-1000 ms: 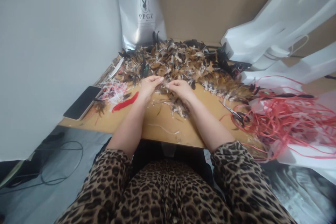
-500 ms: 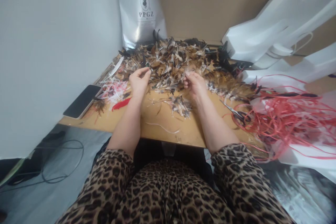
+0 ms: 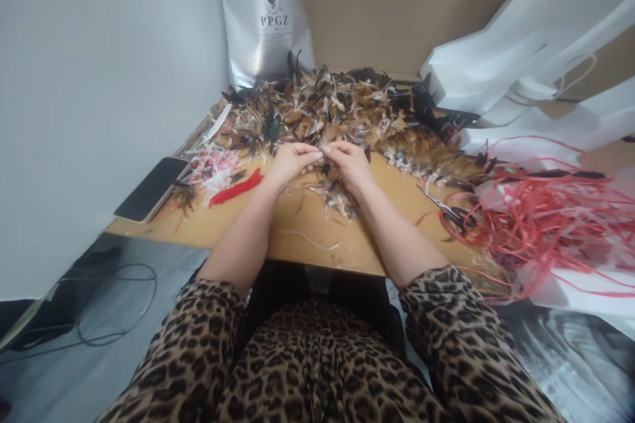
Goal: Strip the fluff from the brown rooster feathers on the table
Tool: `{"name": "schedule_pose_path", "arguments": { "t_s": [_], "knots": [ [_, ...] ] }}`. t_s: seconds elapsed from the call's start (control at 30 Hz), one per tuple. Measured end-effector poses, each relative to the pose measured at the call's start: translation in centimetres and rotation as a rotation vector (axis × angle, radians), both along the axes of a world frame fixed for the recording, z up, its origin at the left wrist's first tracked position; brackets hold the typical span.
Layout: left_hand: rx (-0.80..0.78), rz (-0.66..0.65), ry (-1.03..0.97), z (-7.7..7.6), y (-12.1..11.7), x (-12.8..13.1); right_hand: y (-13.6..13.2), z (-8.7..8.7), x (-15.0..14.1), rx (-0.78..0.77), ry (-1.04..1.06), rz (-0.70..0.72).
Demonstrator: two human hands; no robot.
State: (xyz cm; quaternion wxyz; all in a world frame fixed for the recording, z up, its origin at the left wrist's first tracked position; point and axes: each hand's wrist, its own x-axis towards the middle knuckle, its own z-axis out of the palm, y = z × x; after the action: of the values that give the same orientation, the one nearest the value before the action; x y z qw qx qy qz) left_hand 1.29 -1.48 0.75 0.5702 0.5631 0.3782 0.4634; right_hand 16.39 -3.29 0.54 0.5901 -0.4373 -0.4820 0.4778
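My left hand [image 3: 294,164] and my right hand [image 3: 348,162] meet at their fingertips over the near edge of a large heap of brown, black and white feathers [image 3: 337,96]. Thumb and forefinger of the right are pinched on a small pale feather [image 3: 325,144]. The left hand's fingers are pressed together right beside it; what is between them is too small to make out. Below my hands, a little pile of loose feathers [image 3: 337,199] lies on the tan tabletop [image 3: 307,244]. A red strip bundle [image 3: 237,188] is left of my left hand.
At left lie a phone [image 3: 151,189] and pink and white shreds [image 3: 215,165]. Scissors [image 3: 449,206] lie at right beside tangled red ribbon [image 3: 555,225]. A silvery bag [image 3: 270,46] stands behind the heap, and white sheeting [image 3: 496,59] rises at the back right.
My hands have come together from well apart, the left moving right and the right moving left, both slightly nearer me. The red strip bundle shows more fully.
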Motion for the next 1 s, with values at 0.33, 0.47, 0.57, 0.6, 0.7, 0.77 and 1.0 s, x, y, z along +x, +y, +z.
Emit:
{"name": "schedule_pose_path", "arguments": {
  "t_s": [0.33, 0.47, 0.57, 0.6, 0.7, 0.77, 1.0],
  "knots": [
    [-0.229, 0.115, -0.284, 0.0, 1.1, -0.7, 1.7, -1.7, 2.4, 0.124, -0.287, -0.115],
    [-0.3, 0.154, -0.333, 0.0, 1.3, -0.7, 1.7, -2.2, 2.2, 0.242, -0.724, -0.092],
    [-0.316, 0.146, -0.338, -0.1, 1.2, -0.7, 1.4, -2.0, 1.7, 0.234, -1.036, -0.061],
    [-0.316, 0.136, -0.342, -0.1, 1.2, -0.7, 1.3, -1.9, 1.5, 0.219, -1.112, -0.064],
    [-0.323, 0.094, -0.352, -0.4, 1.2, -0.8, 1.3, -2.0, 1.4, 0.184, -1.257, -0.089],
    [-0.33, 0.06, -0.355, -0.6, 1.3, -0.9, 1.4, -2.3, 1.6, 0.169, -1.316, -0.101],
    [-0.361, -0.004, -0.374, -1.4, 1.9, -1.2, 1.0, -1.9, 2.8, 0.389, -1.26, -0.218]
  ]
}}
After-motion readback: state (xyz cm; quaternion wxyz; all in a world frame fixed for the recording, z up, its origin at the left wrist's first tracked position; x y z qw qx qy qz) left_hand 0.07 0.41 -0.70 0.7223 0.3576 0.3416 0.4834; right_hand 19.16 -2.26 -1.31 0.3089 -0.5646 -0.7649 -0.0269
